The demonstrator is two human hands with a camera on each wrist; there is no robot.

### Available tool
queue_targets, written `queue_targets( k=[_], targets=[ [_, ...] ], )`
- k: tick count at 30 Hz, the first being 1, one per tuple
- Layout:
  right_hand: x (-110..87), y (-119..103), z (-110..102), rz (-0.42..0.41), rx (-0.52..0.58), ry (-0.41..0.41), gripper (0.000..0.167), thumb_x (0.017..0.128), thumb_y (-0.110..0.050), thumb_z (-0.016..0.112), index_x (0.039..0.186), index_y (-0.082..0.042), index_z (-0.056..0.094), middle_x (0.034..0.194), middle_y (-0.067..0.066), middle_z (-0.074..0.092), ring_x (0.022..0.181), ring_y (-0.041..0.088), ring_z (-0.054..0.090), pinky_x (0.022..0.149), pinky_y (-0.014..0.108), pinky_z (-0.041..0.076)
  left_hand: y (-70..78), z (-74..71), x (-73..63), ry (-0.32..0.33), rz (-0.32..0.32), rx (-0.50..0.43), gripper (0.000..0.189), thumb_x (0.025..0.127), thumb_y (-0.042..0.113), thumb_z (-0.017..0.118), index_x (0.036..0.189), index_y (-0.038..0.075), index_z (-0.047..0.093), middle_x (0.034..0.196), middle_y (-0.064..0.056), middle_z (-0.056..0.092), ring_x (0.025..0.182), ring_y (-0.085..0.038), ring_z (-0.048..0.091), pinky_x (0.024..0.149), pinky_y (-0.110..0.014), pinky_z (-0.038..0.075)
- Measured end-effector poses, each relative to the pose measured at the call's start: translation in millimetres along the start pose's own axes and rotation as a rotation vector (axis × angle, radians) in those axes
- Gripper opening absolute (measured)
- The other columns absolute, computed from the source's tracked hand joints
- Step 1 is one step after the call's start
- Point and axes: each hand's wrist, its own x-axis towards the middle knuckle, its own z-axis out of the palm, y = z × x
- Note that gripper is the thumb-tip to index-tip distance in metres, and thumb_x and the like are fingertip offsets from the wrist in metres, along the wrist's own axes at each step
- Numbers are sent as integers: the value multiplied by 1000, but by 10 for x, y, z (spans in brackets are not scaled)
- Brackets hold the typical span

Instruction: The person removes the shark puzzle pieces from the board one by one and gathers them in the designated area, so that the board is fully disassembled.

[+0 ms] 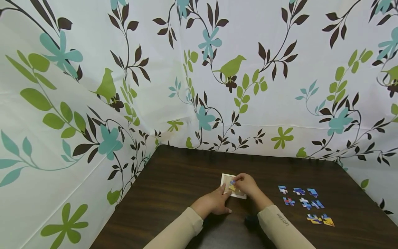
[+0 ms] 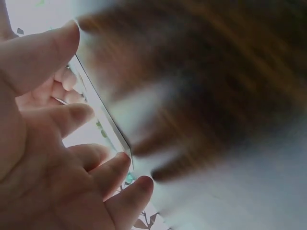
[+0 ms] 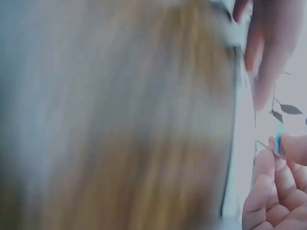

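A small pale puzzle tray [image 1: 238, 196] lies on the dark table in the head view, with a blue and yellow jigsaw piece [image 1: 231, 187] showing inside it. My left hand [image 1: 214, 201] rests at the tray's near left edge, fingers spread and fairly straight. In the left wrist view its fingertips [image 2: 141, 184] come down on the tabletop along the tray's side. Over the tray's right part is my right hand [image 1: 247, 185]. Its thumb and fingers pinch a jigsaw piece [image 3: 279, 139] with a blue edge, seen in the right wrist view.
Several loose jigsaw pieces [image 1: 299, 191] lie in rough rows on the table [image 1: 174, 180] to the right, two of them yellowish [image 1: 328, 220] and nearest me. A dark object [image 1: 251, 221] sits by the right sleeve. A patterned curtain [image 1: 217, 103] hangs behind and to the left.
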Motion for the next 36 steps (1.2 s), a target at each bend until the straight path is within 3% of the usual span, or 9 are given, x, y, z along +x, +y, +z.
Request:
queue_targets(
  k=[8, 14, 18, 24, 30, 36],
  targets=[
    [-185, 154, -722, -7, -34, -13, 19, 92, -8, 66, 105, 7, 65, 84, 10, 68, 74, 18, 62, 62, 31, 50, 39, 11, -16, 42, 29, 88, 75, 89, 56, 66, 153, 26, 40, 164, -6, 26, 151, -23, 29, 117, -35, 36],
    [-428, 314, -1339, -7, -116, -75, 25, 97, -13, 62, 114, 5, 66, 96, 12, 68, 76, 20, 59, 65, 36, 52, 10, 10, -12, 42, 32, 90, 75, 90, 55, 65, 153, 25, 39, 164, -5, 26, 151, -23, 26, 118, -38, 35],
    [-600, 457, -1609, 37, -137, -96, 27, 98, -14, 61, 117, 4, 65, 99, 10, 68, 71, 21, 56, 61, 36, 50, -19, 21, -12, 35, 15, 66, 76, 90, 56, 65, 154, 26, 39, 165, -4, 24, 152, -23, 24, 118, -41, 34],
    [-800, 659, -1761, 68, -168, -130, 28, 96, -14, 63, 114, 7, 66, 94, 7, 68, 72, 18, 55, 60, 33, 49, -39, 30, -22, 22, 13, 49, 76, 91, 57, 64, 155, 26, 37, 165, -4, 23, 153, -23, 23, 118, -44, 34],
    [-922, 798, -1756, 82, -141, -159, 23, 92, -9, 66, 107, 8, 66, 81, 4, 65, 68, 17, 56, 56, 32, 49, -23, -10, -51, 17, 25, 48, 75, 91, 55, 64, 154, 25, 37, 164, -6, 26, 152, -24, 24, 118, -42, 35],
    [-976, 888, -1735, 92, -185, -136, 16, 90, -9, 69, 99, 4, 68, 83, 4, 67, 72, 18, 58, 60, 33, 49, 22, -14, -45, 10, 31, 36, 74, 91, 54, 64, 154, 25, 38, 164, -6, 27, 152, -24, 24, 118, -43, 35]
  ],
)
